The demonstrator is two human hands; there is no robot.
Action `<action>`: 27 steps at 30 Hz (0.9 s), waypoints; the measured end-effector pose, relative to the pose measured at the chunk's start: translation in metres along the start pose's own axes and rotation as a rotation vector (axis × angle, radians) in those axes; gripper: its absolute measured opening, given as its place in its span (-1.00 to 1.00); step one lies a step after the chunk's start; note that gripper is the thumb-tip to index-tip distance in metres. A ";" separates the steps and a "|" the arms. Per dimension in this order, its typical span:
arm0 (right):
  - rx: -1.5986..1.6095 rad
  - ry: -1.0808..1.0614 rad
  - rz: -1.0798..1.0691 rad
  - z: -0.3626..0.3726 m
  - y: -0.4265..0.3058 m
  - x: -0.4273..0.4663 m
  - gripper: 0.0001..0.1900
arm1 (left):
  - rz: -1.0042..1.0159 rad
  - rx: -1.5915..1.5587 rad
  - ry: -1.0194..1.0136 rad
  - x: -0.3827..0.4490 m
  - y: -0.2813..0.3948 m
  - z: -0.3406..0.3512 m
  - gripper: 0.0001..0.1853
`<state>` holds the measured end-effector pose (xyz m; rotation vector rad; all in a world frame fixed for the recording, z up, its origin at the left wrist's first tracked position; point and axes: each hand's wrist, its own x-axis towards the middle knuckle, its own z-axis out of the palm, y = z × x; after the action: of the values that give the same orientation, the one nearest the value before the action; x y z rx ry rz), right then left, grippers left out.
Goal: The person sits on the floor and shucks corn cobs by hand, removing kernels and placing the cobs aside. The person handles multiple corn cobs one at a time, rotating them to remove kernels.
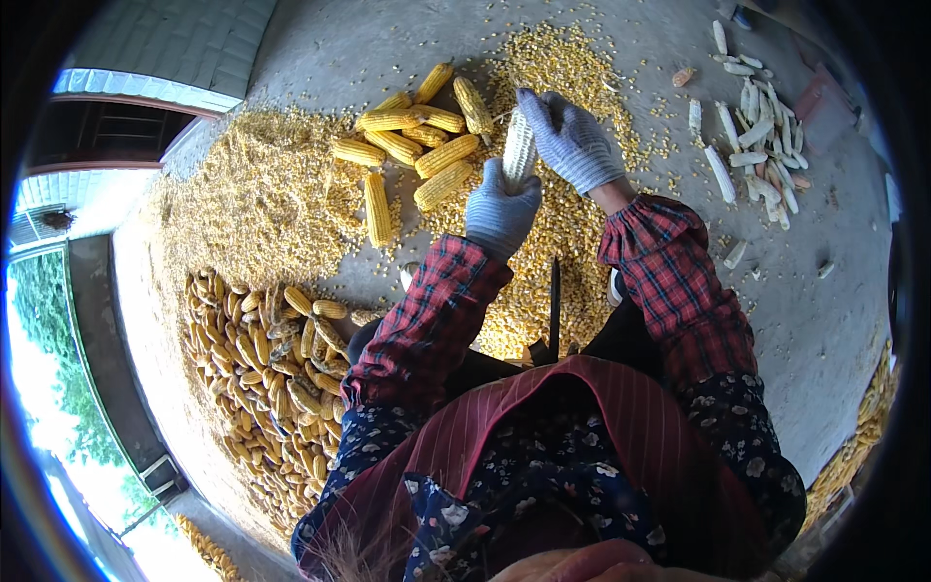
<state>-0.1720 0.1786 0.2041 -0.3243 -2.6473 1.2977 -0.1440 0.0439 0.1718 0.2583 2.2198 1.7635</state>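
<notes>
Between my gloved hands is a corn cob (pixel 519 148), pale and largely bare of kernels on the side I see. My left hand (pixel 502 211), in a grey knit glove, grips its lower end. The fingers of my right hand (pixel 571 134), gloved alike, close around its upper end. Loose yellow kernels (pixel 574 65) lie in a heap on the floor below and beyond both hands. Just left of the cob rests a small pile of yellow ears of corn (pixel 445 156). A dark upright bar (pixel 555 305) rises between my knees.
Stripped cobs (pixel 756 134) lie scattered on the concrete floor (pixel 676 284) at right, near a reddish translucent object (pixel 825 109). A broad spread of kernels (pixel 254 193) covers the left floor. Nearer me is a large heap of ears (pixel 276 378). A doorway (pixel 109 134) opens at far left.
</notes>
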 end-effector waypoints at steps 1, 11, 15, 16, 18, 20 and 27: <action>-0.010 0.034 -0.027 0.002 0.001 -0.001 -0.52 | 0.014 -0.009 -0.028 -0.001 0.000 0.000 -0.67; 0.456 0.040 0.005 -0.006 0.002 0.004 -0.65 | -0.503 -0.769 -0.425 -0.012 0.033 -0.017 -0.78; 0.126 0.001 -0.450 -0.009 -0.007 0.002 -0.68 | -0.550 -0.745 -0.321 -0.008 0.037 -0.019 -0.73; -0.455 0.078 -0.897 -0.008 -0.008 0.001 -0.57 | -0.528 -0.698 -0.274 -0.005 0.028 -0.019 -0.78; -0.038 -0.042 -0.281 0.004 -0.013 -0.011 -0.50 | -0.475 -0.588 -0.226 -0.006 0.026 -0.012 -0.78; -0.125 0.013 -0.316 0.007 -0.003 -0.008 -0.56 | -0.496 -0.538 -0.227 -0.013 0.030 -0.010 -0.71; 0.147 0.128 -0.396 -0.010 0.017 0.019 -0.77 | -0.563 -0.981 -0.587 -0.013 0.037 -0.026 -0.67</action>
<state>-0.1861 0.2018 0.1982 0.1293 -2.3364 1.2778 -0.1421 0.0246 0.2141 -0.0716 0.7694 1.8668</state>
